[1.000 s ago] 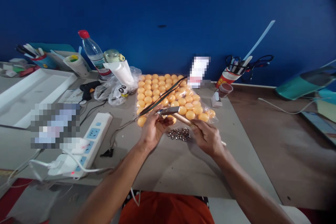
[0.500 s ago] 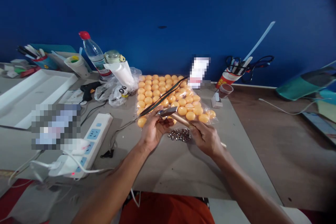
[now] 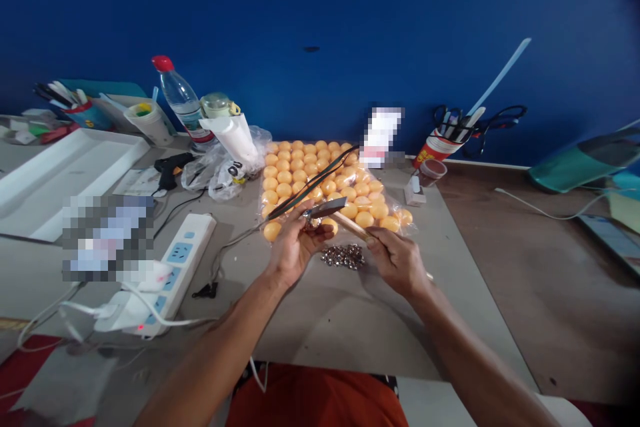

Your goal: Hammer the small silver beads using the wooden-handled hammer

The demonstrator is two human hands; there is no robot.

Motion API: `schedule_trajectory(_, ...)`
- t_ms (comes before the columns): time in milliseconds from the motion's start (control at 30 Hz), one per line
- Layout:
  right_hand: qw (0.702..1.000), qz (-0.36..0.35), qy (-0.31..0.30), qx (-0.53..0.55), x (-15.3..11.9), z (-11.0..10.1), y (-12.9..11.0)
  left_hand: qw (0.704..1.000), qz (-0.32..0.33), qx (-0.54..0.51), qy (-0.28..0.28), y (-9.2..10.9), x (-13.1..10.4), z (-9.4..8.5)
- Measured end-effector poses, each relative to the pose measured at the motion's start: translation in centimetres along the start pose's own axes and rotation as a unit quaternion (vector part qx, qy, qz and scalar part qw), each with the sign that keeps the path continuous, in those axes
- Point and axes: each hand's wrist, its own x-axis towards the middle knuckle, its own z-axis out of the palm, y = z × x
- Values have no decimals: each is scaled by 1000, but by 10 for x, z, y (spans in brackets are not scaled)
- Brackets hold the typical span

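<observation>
My right hand is wrapped round the wooden handle of a hammer. Its dark metal head points left and lies right at the fingertips of my left hand. The left thumb and fingers are pinched together around something small and shiny, too small to name. Below the hammer, between both hands, a pile of small shiny metal pieces rests on the grey mat. Behind my hands lies a clear plastic-wrapped pack of orange balls, with a dark strap running diagonally across it.
To the left are a white power strip with plugs and cables, a glue gun, a white tray and a red-capped bottle. A red pen holder and small white box stand back right.
The hammer head has tilted slightly and its end has shifted a little right. Both hands keep nearly the same place and grip; the whole view has shifted slightly.
</observation>
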Motion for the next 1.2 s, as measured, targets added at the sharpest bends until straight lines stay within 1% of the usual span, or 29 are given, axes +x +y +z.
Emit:
schedule_trajectory(100,1000,2,-3,-5,0,0,2,1000,-7,3,1,0,0,-1)
schedule_trajectory(267,998,40,38,-16,1,1,8,999,5,-5,-32,1,0,-2)
schedule_trajectory(467,997,62,25,-45,6,5,8,999,9,7,-41,2,-2,-2)
schedule_trajectory(567,995,74,32,-56,8,6,9,998,6,27,-48,2,-3,-3)
schedule_trajectory(767,992,88,22,-83,8,8,14,998,23,39,-38,3,-2,-4)
schedule_trajectory(900,990,86,29,-105,8,10,16,998,43,42,-17,5,0,-4)
schedule_trajectory(1000,991,83,33,-102,9,11,18,997,61,38,-7,4,1,-5)
schedule_trajectory(1100,990,84,37,-105,8,12,20,997,66,40,-13,3,2,-6)
schedule_trajectory(1200,988,87,26,-126,8,16,20,996,70,44,-25,2,1,-7)
